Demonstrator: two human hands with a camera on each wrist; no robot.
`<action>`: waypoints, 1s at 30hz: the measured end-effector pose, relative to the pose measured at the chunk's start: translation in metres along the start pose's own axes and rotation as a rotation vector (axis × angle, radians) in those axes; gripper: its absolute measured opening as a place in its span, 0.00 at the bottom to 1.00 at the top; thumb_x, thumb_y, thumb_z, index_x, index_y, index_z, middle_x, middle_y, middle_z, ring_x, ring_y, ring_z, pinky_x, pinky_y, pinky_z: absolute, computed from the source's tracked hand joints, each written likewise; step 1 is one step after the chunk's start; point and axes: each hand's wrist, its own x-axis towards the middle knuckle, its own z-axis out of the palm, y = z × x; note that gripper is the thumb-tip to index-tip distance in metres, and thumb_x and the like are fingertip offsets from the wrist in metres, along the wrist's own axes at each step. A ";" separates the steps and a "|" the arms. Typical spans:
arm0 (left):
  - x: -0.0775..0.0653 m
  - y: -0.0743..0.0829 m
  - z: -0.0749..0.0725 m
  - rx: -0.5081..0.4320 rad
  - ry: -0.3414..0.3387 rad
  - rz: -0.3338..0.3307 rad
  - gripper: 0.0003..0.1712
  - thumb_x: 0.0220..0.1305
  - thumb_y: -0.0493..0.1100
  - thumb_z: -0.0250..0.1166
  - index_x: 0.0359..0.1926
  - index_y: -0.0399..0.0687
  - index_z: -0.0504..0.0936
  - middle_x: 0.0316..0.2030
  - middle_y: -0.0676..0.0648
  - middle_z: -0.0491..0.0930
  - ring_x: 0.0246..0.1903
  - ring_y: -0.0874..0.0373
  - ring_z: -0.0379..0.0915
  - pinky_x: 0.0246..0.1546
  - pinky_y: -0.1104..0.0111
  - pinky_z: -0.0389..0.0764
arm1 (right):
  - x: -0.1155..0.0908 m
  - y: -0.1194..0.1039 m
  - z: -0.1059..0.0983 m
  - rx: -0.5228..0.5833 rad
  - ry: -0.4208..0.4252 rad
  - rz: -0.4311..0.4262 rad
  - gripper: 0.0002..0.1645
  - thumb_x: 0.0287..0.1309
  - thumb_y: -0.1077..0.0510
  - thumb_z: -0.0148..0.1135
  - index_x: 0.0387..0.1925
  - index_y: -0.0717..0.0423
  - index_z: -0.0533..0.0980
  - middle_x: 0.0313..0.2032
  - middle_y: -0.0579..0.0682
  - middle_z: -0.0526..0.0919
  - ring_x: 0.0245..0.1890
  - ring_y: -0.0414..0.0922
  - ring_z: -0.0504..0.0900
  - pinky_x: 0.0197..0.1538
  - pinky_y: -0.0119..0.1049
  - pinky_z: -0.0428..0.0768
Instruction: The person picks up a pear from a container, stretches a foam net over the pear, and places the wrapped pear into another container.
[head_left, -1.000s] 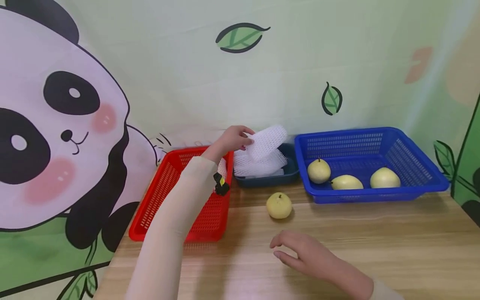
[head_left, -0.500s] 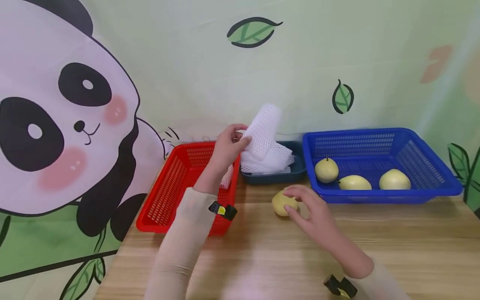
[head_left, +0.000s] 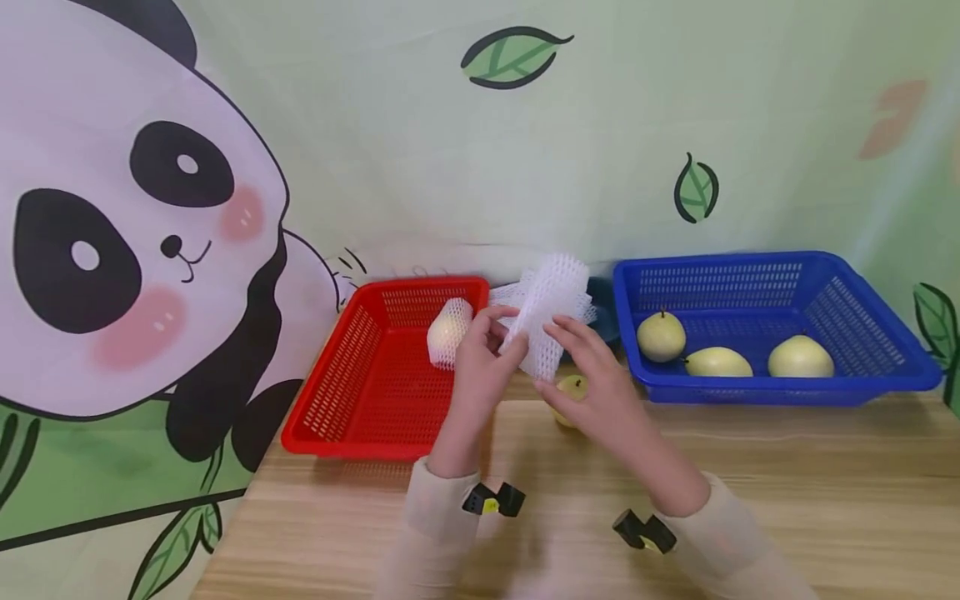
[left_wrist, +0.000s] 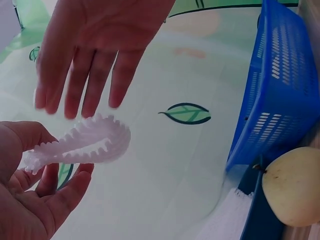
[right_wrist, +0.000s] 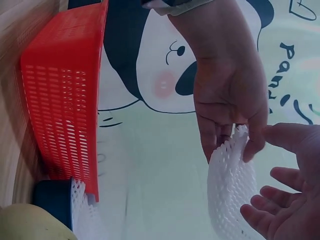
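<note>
My left hand (head_left: 477, 371) pinches a white foam fruit net (head_left: 557, 304) at one edge, between thumb and fingers. In the left wrist view the net's mouth gapes as a narrow loop. My right hand (head_left: 603, 392) is held beside the net with its fingers fairly straight, fingertips right at its side. In the right wrist view the net (right_wrist: 231, 187) hangs between both hands. A yellow pear (head_left: 573, 387) stands on the table behind the right hand, which partly hides it. More white nets (head_left: 507, 294) lie in a dark teal basket (head_left: 604, 308), largely covered by the raised net.
On the left is a red basket (head_left: 360, 450) with one net-wrapped pear (head_left: 450, 333) inside. A blue basket (head_left: 757, 390) at the right holds three bare pears (head_left: 800, 357). Behind the wooden table (head_left: 787, 483) hangs a panda-printed cloth (head_left: 375, 125).
My left hand has drawn the net nearer and lower. The right hand first reached to the pear on the table, then rose to the net. The view has shifted slightly.
</note>
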 end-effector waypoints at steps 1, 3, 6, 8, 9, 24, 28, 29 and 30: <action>-0.003 -0.001 0.002 0.010 -0.005 -0.001 0.18 0.60 0.32 0.65 0.53 0.36 0.80 0.26 0.48 0.71 0.24 0.64 0.64 0.25 0.79 0.68 | 0.000 0.001 0.001 -0.013 -0.015 0.016 0.38 0.57 0.61 0.73 0.68 0.61 0.71 0.70 0.63 0.71 0.71 0.65 0.71 0.68 0.63 0.74; -0.008 -0.003 0.006 0.024 -0.014 0.001 0.17 0.60 0.32 0.65 0.51 0.36 0.81 0.26 0.46 0.72 0.24 0.63 0.65 0.25 0.79 0.68 | -0.001 0.002 0.003 -0.032 -0.031 0.040 0.39 0.57 0.61 0.73 0.69 0.61 0.71 0.71 0.63 0.71 0.71 0.65 0.71 0.67 0.62 0.75; -0.012 -0.004 0.010 -0.011 -0.048 0.002 0.16 0.60 0.32 0.64 0.51 0.35 0.80 0.32 0.39 0.75 0.29 0.59 0.71 0.28 0.80 0.72 | -0.003 0.005 0.005 -0.029 -0.040 0.063 0.40 0.57 0.61 0.73 0.70 0.61 0.70 0.72 0.63 0.70 0.71 0.65 0.71 0.67 0.61 0.77; -0.015 -0.006 0.010 -0.060 -0.104 0.000 0.18 0.61 0.33 0.64 0.53 0.33 0.78 0.40 0.34 0.79 0.35 0.55 0.77 0.33 0.80 0.77 | -0.004 0.007 0.006 -0.014 -0.041 0.062 0.40 0.56 0.63 0.73 0.70 0.62 0.70 0.71 0.64 0.70 0.70 0.65 0.72 0.65 0.60 0.78; -0.016 -0.007 0.009 -0.086 -0.143 -0.002 0.19 0.62 0.33 0.63 0.55 0.33 0.77 0.45 0.32 0.80 0.39 0.52 0.80 0.37 0.78 0.80 | -0.004 0.008 0.006 0.005 -0.046 0.066 0.41 0.56 0.63 0.73 0.70 0.63 0.69 0.71 0.65 0.70 0.69 0.65 0.73 0.64 0.59 0.79; -0.024 -0.022 0.015 -0.123 -0.284 0.054 0.28 0.63 0.30 0.62 0.65 0.36 0.73 0.60 0.33 0.79 0.55 0.40 0.79 0.57 0.63 0.83 | -0.009 0.019 -0.001 0.213 -0.038 0.123 0.35 0.60 0.74 0.63 0.69 0.65 0.69 0.69 0.66 0.73 0.65 0.63 0.78 0.61 0.53 0.81; -0.029 -0.024 0.032 -0.059 -0.131 0.098 0.23 0.63 0.29 0.65 0.59 0.35 0.77 0.51 0.33 0.82 0.48 0.41 0.82 0.52 0.65 0.85 | -0.008 0.025 0.004 0.106 0.084 0.098 0.27 0.58 0.75 0.64 0.60 0.66 0.76 0.59 0.65 0.82 0.56 0.62 0.84 0.56 0.56 0.84; -0.030 -0.025 0.035 -0.036 -0.093 0.111 0.21 0.62 0.27 0.64 0.57 0.35 0.78 0.49 0.33 0.83 0.47 0.42 0.82 0.51 0.64 0.85 | -0.008 0.028 0.005 0.077 0.125 0.089 0.25 0.57 0.76 0.63 0.58 0.66 0.78 0.56 0.65 0.84 0.54 0.61 0.85 0.55 0.56 0.85; -0.031 -0.027 0.037 -0.006 -0.055 0.133 0.20 0.62 0.26 0.65 0.56 0.35 0.80 0.46 0.33 0.84 0.45 0.42 0.82 0.50 0.63 0.86 | -0.008 0.031 0.006 0.051 0.163 0.086 0.24 0.56 0.77 0.62 0.55 0.66 0.79 0.54 0.65 0.85 0.51 0.61 0.86 0.53 0.55 0.86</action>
